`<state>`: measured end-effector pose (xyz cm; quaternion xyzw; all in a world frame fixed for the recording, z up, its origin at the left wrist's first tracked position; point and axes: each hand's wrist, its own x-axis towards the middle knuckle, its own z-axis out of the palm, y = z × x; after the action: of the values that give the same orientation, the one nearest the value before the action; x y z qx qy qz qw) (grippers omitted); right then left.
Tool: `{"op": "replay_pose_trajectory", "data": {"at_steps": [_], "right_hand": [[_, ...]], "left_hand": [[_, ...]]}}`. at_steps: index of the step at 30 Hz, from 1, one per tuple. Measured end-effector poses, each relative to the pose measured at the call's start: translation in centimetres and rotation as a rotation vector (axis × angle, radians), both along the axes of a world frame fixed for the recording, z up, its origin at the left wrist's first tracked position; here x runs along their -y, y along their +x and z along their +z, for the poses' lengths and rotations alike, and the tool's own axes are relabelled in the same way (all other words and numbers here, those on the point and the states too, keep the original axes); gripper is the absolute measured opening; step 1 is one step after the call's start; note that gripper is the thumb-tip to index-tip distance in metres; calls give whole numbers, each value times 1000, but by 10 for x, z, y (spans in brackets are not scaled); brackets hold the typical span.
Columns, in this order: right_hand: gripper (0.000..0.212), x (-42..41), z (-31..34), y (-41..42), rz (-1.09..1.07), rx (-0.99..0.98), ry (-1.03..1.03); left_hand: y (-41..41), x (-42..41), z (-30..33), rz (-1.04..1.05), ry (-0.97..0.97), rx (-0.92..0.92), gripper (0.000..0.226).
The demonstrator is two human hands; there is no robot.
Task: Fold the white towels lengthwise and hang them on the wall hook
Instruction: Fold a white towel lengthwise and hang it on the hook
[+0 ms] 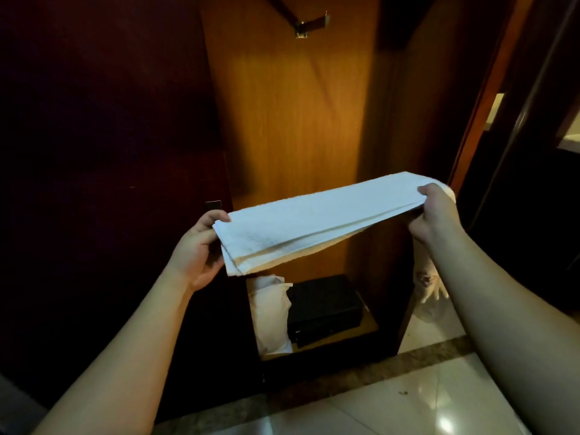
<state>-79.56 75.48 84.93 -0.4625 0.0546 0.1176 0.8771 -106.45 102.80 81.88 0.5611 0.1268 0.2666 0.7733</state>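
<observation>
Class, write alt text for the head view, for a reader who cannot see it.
Two hands, left and right, hold a folded white towel stretched level by its ends before a wooden panel. A bare metal hook sits above; a black box lies on the shelf below.

Hotel-room wardrobe before me: orange wooden back panel [292, 120], metal wall hook [309, 26], black rectangular safe [323, 309], glossy marble floor [423, 403].

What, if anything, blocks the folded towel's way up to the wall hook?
Nothing visible. The folded white towel is held between the left hand and right hand, and only bare wood panel lies below the wall hook.
</observation>
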Motion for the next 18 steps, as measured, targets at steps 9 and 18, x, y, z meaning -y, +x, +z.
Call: {"op": "replay_pose_trajectory", "data": {"at_steps": [9,18], "right_hand": [[41,1,4,-15,72,-48,68],[41,5,10,-24,126,-21,122]], "left_hand": [[1,5,-24,-15,-313,53,25],[24,16,-70,-71,-291,-389,34]]}}
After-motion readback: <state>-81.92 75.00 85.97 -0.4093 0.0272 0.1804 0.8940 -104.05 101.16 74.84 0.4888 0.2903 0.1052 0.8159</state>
